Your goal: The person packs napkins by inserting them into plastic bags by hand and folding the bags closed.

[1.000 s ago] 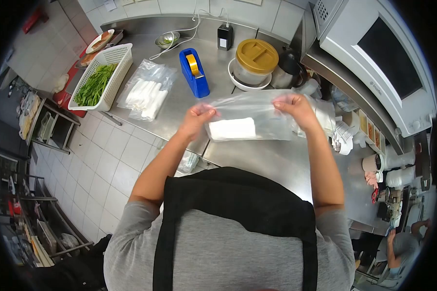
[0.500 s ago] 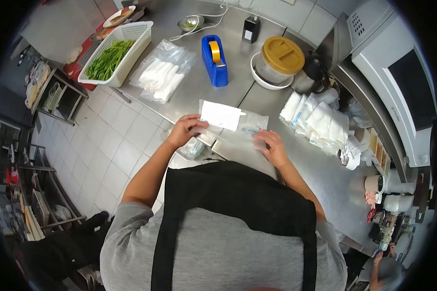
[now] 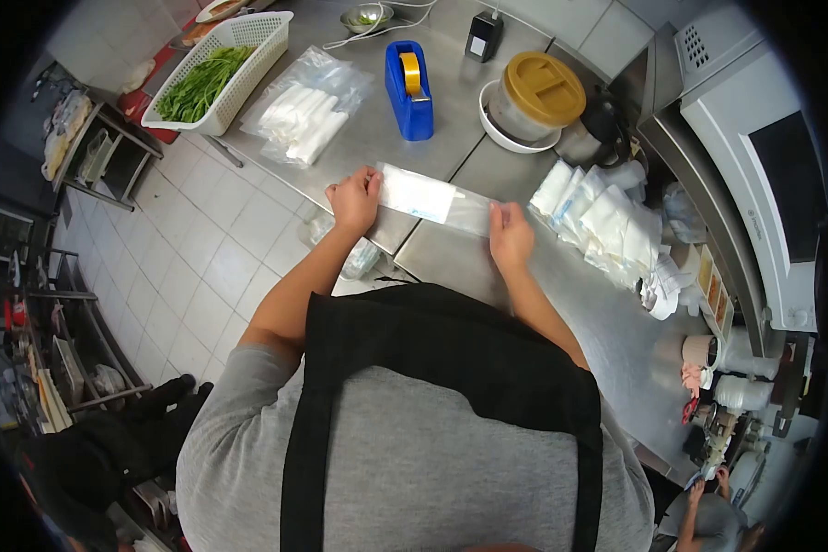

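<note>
A clear plastic bag with a flat white packet [image 3: 416,195] inside stretches as a narrow strip between my hands, over the near edge of the steel counter. My left hand [image 3: 353,199] is closed on its left end, by the white packet. Closed on the other, see-through end of the plastic bag [image 3: 470,213] is my right hand [image 3: 511,237]. Beyond them a blue tape dispenser [image 3: 410,101] with a yellow roll stands upright. To its left lies a larger clear bag of white packets [image 3: 302,120].
Several wrapped white packets [image 3: 603,221] are piled to the right. Behind stand a tub with a mustard-coloured lid [image 3: 545,87] in a white bowl and a white basket [image 3: 265,55] of greens. A microwave [image 3: 754,156] flanks the counter. Other people are at lower left and lower right.
The plastic bag has gone from a wide, loose sheet to a narrow folded strip. Both hands have closed on its ends, and the view has shifted slightly.
</note>
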A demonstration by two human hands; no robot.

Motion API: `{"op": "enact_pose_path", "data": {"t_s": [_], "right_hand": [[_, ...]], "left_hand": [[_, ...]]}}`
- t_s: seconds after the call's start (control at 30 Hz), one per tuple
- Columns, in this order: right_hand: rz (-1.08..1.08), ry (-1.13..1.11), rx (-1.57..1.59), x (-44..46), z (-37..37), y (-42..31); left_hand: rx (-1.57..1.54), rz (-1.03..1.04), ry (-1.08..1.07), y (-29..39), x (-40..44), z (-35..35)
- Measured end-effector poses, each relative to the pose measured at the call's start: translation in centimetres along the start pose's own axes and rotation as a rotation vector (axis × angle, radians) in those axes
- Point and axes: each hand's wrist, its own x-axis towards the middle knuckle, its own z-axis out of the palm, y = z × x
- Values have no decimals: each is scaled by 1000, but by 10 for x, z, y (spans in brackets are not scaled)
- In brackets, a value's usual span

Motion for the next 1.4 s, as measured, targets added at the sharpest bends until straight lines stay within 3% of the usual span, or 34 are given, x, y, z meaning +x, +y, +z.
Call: {"op": "enact_pose_path", "data": {"t_s": [0.3, 0.4, 0.43, 0.5, 0.73, 0.83, 0.9, 1.03, 1.13, 1.23, 1.33, 1.4], "right_hand": [[76, -146, -278, 16, 0, -13], [69, -155, -299, 19, 2, -11], [67, -156, -298, 19, 3, -9], [81, -163, -309, 19, 0, -11], [152, -69, -75, 36, -22, 35], [-272, -55, 100, 47, -21, 24], [-192, -299, 129, 50, -20, 1], [-68, -870, 158, 29, -15, -37], [317, -1095, 308, 5, -35, -70], [-56, -741, -27, 8, -42, -68], [-829, -360, 137, 17, -30, -51], [-917, -435, 136, 20, -16, -39]], "left_hand": [[161, -40, 53, 8, 18, 1], [169, 428, 214, 33, 13, -10], [138, 520, 40, 37, 6, -5], [148, 485, -154, 52, -6, 3], [225, 419, -244, 36, -1, 12], [245, 475, -249, 34, 5, 8], [264, 556, -218, 28, 15, 8], [178, 656, -367, 13, 42, 5], [113, 650, -470, 15, 47, -6], [103, 707, -459, 14, 45, -8], [117, 760, -444, 16, 40, -6], [104, 781, -417, 15, 39, -3]]}}
